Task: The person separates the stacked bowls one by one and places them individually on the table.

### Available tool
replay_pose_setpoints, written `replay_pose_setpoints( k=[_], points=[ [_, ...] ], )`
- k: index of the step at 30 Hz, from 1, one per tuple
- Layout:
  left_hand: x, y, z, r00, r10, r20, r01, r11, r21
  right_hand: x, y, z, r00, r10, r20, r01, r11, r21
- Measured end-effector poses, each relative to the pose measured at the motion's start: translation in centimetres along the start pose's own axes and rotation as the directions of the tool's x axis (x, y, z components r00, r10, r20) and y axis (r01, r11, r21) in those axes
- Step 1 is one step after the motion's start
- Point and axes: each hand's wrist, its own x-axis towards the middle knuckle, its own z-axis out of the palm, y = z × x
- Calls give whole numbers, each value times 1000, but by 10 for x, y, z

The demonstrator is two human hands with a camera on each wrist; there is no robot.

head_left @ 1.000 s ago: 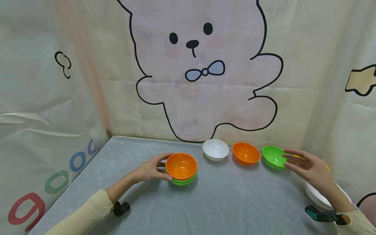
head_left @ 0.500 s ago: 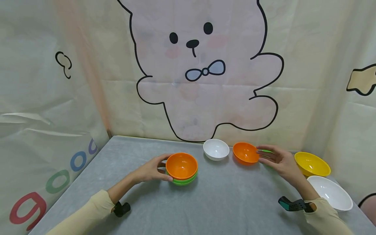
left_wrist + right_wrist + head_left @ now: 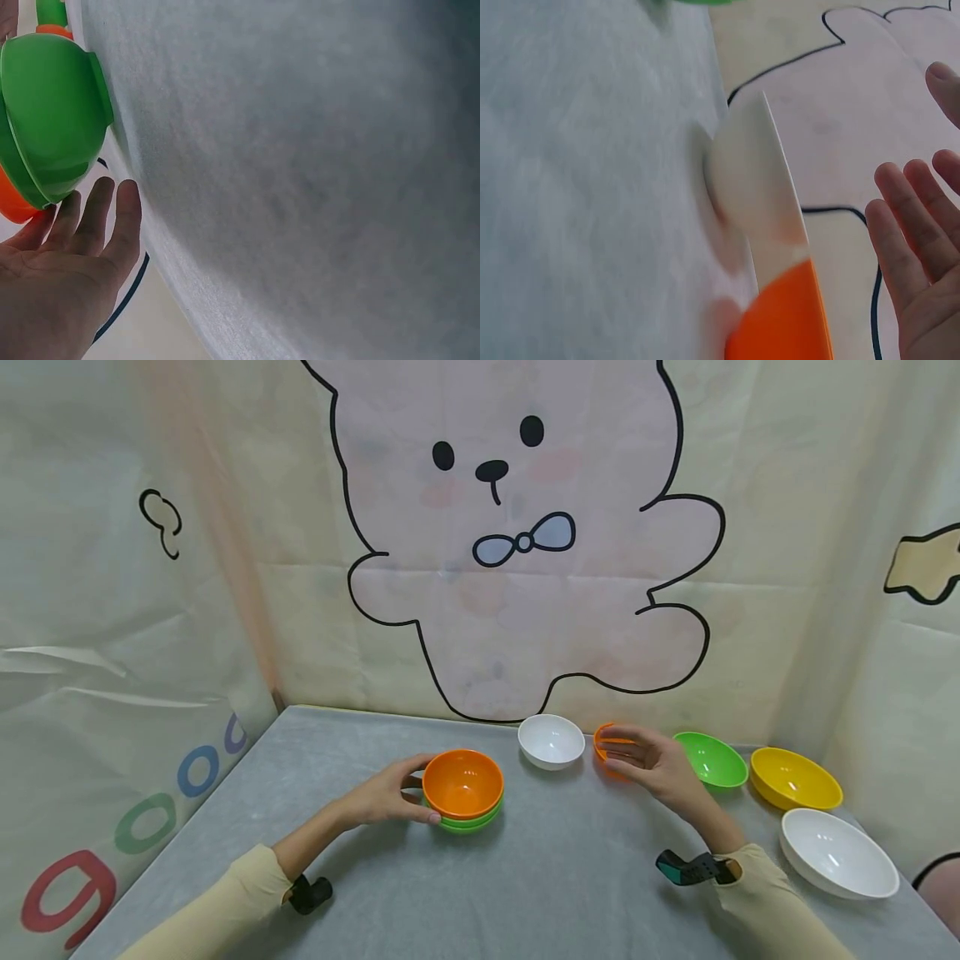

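An orange bowl (image 3: 463, 785) is stacked on green bowls (image 3: 471, 827) left of the table's middle. My left hand (image 3: 386, 793) rests against the stack's left side, thumb in front and forefinger behind. In the left wrist view, the fingertips touch near the bowls' rims, fairly straight. My right hand (image 3: 663, 768), fingers extended, hovers over another orange bowl (image 3: 601, 750) in the back row and hides most of it. The right wrist view shows that hand apart from a white bowl (image 3: 750, 165) and the orange one. Nothing is held in it.
A small white bowl (image 3: 551, 742) stands left of the back orange bowl. To its right are a green bowl (image 3: 712, 760), a yellow bowl (image 3: 797, 778) and a large white bowl (image 3: 838, 853). A printed curtain (image 3: 300, 635) borders the grey table (image 3: 555, 885).
My right hand has moved left along the back row, from the green bowl to over the orange one, uncovering the green, yellow and large white bowls. The left hand has stayed at the stack.
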Motion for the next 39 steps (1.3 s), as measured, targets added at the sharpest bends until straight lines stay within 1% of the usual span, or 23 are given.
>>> replay_pose_setpoints(
  k=[4, 9, 16, 19, 22, 25, 30, 35, 39],
  points=[
    [0, 0, 0, 1000, -10, 0, 10, 1000, 0, 10, 0, 15, 999, -34, 31, 32, 998, 46],
    [-1, -1, -1, 1000, -18, 1, 18, 1000, 11, 19, -1, 32, 999, -20, 47, 15, 992, 121],
    [-1, 2, -1, 1000, -28, -1, 28, 999, 16, 28, 1, 57, 996, -9, 88, -2, 993, 120],
    [-1, 2, -1, 999, -36, -2, 36, 999, 12, 31, 3, 68, 993, -8, 119, -10, 989, 145],
    [-1, 2, -1, 999, -40, -2, 40, 999, 10, 34, 2, 78, 989, 8, 149, -34, 984, 173],
    [-1, 2, -1, 999, -41, 0, 41, 999, 8, 36, 0, 88, 984, 25, 174, -55, 984, 169],
    [-1, 2, 0, 999, -32, 5, 32, 999, 19, 38, -3, 98, 979, 24, 203, -55, 987, 151],
    [-1, 3, -1, 1000, -26, 5, 26, 999, 23, 40, -4, 105, 972, 49, 231, -90, 982, 169],
    [-1, 4, 0, 999, -32, 6, 32, 999, 16, 41, -2, 111, 964, 38, 264, -92, 976, 197]
  ],
)
